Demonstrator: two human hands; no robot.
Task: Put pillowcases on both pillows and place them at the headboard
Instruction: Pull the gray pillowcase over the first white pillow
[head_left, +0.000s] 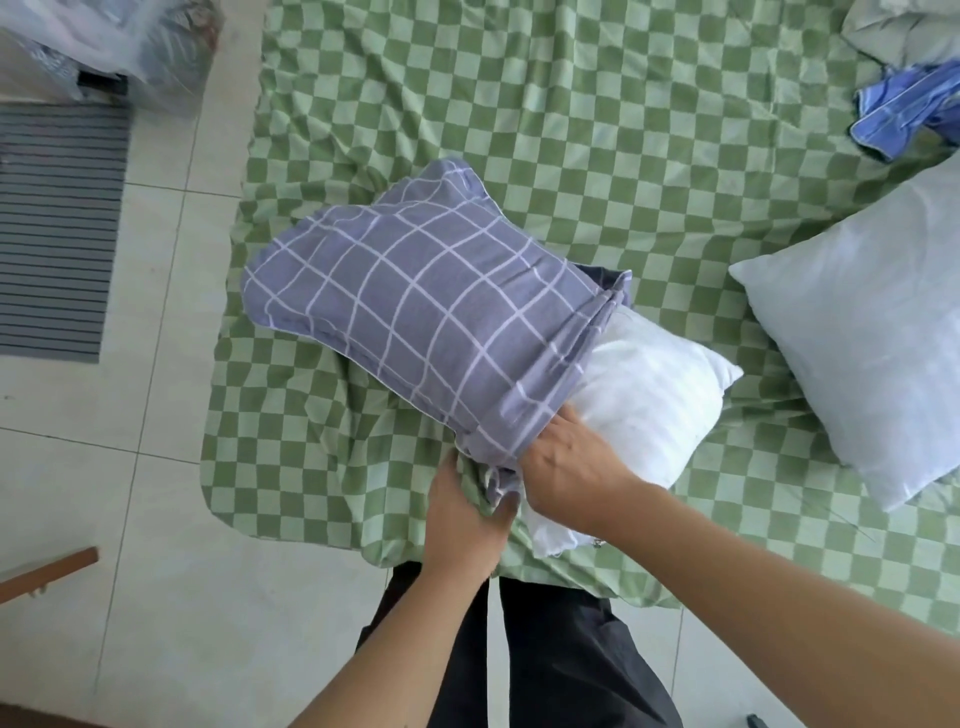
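Two hands work at the open end of the pillowcase (415, 296), which already covers most of the first pillow (654, 400) on the bed (597, 130). The left hand (467, 512) grips the bunched hem at the near corner, fingers curled into the cloth. The right hand (566, 467) lies flat on the bare white end, fingers straight and pressing, with their tips under the hem. To do this step well, I judge the left hand should hold the hem taut and draw it toward the body while the right pushes the filling in, corner first (a bunched hem tends to drag and twist). Seating the far corners fully would help before the opening is closed.

That pillowcase is greyish purple with a thin white grid, soft and creased, gathered in folds at its mouth. About a third of the white pillow sticks out, plump and a little squashed. It lies near the foot edge of the green checked sheet. The second pillow (878, 338), still bare and white, lies well apart to the right. Whether the blue cloth (904, 109) at the far right is its cover, I cannot tell.
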